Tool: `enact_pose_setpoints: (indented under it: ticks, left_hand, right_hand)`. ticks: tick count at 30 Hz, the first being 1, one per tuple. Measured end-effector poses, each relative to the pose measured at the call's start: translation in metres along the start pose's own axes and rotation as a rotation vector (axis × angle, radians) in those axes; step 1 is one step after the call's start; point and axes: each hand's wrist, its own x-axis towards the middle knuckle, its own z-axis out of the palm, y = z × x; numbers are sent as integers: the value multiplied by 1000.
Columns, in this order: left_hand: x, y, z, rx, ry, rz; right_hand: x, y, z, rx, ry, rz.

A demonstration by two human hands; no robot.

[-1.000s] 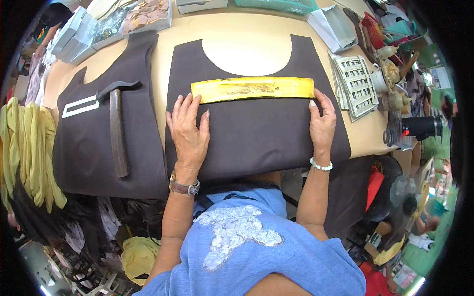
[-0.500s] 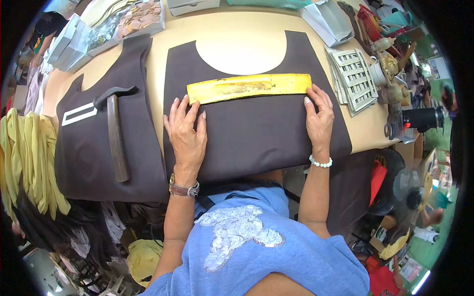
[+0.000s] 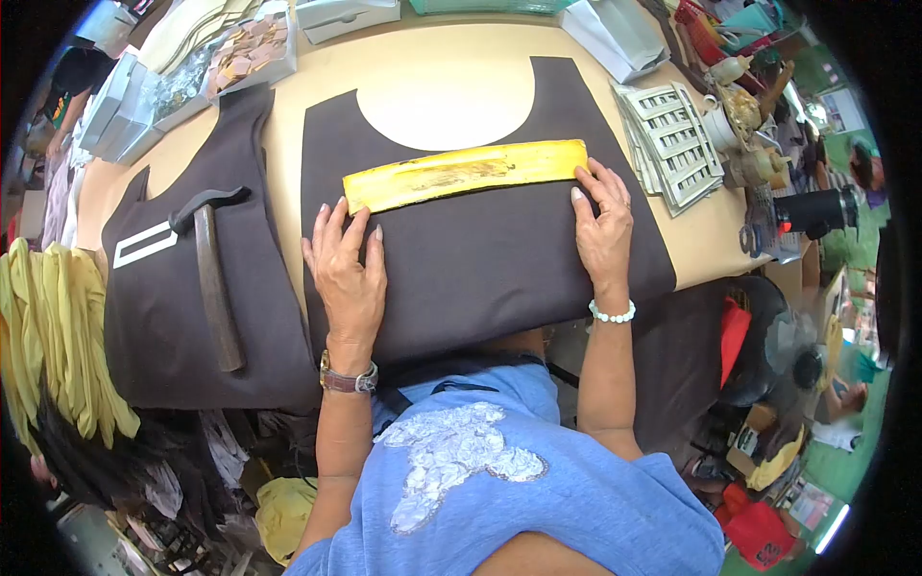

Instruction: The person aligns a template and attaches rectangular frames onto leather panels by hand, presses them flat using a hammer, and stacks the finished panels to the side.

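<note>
A long, slightly curved yellow strip [image 3: 461,174] with a worn brown streak lies across the chest part of a dark, apron-shaped fabric piece [image 3: 461,264]. At its left end is my left hand [image 3: 351,274], fingers spread and fingertips touching the lower corner, thumb apart on the fabric. My right hand [image 3: 605,226] is at the other end, its fingers stretched out and fingertips against the strip's edge; the thumb is on the fabric below. Neither hand is wrapped round the strip. To the left, a hammer [image 3: 217,288] and a white rectangular frame [image 3: 142,241] lie on a second dark fabric piece [image 3: 158,326].
Flat slotted templates [image 3: 672,144] are stacked at the right. Along the back stand a white open box [image 3: 615,38] and a box of small tan pieces [image 3: 252,53]. Yellow cloth [image 3: 58,326] hangs at the table's left edge. Spools and bottles crowd the right side.
The view has shifted slightly, moving the table and its things a little left in the picture. Both hands stay at the ends of the yellow strip, which keeps its place on the fabric.
</note>
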Motion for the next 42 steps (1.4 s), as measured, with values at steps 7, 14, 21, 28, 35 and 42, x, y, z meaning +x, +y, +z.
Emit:
enact_pose_setpoints:
  ticks: [7,14,21,28,35,42]
  left_hand:
    - [-1,2,-2,-19,40,17]
    - [-1,-1,1,-61,38,27]
    - [-1,0,0,9,39,31]
    - [1,12,0,393,-25,174]
    - [7,35,0,400,-101,185]
    - [25,43,7,437,-99,355]
  right_hand:
    - [1,-1,-1,9,-17,-6]
    - [0,-3,-2,-1,-35,13]
    - [0,-3,-2,-11,-40,3]
    - [1,-5,-1,-46,-26,-25]
    - [1,-8,1,-116,-15,-28]
    - [2,-16,0,-370,44,-225]
